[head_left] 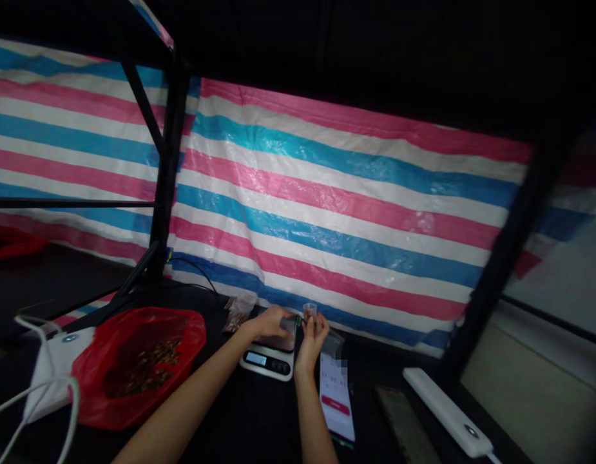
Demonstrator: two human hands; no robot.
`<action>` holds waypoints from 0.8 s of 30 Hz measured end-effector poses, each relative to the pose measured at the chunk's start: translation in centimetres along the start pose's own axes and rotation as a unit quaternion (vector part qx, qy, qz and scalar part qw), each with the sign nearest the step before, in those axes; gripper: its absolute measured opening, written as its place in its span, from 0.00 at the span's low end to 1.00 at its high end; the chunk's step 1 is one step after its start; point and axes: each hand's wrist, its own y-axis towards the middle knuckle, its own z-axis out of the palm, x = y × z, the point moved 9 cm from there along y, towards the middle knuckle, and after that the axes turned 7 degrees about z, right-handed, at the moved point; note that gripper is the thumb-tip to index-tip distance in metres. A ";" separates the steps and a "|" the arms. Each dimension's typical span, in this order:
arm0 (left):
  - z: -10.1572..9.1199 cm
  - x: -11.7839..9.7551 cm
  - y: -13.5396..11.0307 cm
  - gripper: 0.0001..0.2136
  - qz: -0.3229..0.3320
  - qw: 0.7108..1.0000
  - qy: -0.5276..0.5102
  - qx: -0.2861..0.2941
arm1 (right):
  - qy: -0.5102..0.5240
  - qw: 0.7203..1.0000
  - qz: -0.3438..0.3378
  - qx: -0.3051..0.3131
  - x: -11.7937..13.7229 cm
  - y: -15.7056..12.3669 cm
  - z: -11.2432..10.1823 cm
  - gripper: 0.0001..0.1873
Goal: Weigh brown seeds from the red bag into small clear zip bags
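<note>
My left hand [274, 321] reaches over the platform of a white digital kitchen scale [267, 364], its fingers spread and bent, with nothing visible in them. Whether it touches the platform I cannot tell. Just right of the scale, my right hand [314, 334] grips a small clear plastic cup [310, 310] in its fingertips, upright. Between the hands sits a tiny green item [298, 319], too small to name. Behind my left wrist lie clear plastic bags [240, 310] with brown bits inside. An open red plastic bag [194, 328] of small brown pieces [155, 364] stands left of my left forearm.
Right of my right forearm lies a phone [335, 403] with a timer-like screen, a clear bag [332, 345] at its top. Further right are a dark flat slab [406, 425] and a white power strip [447, 412]. A white device [60, 361] with cables stands left. Striped sheeting [336, 212] hangs behind.
</note>
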 end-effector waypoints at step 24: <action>-1.9 2.0 -4.1 0.29 -0.095 0.935 -0.301 -0.162 | -0.067 0.988 -0.070 0.121 4.9 -2.4 2.8 0.22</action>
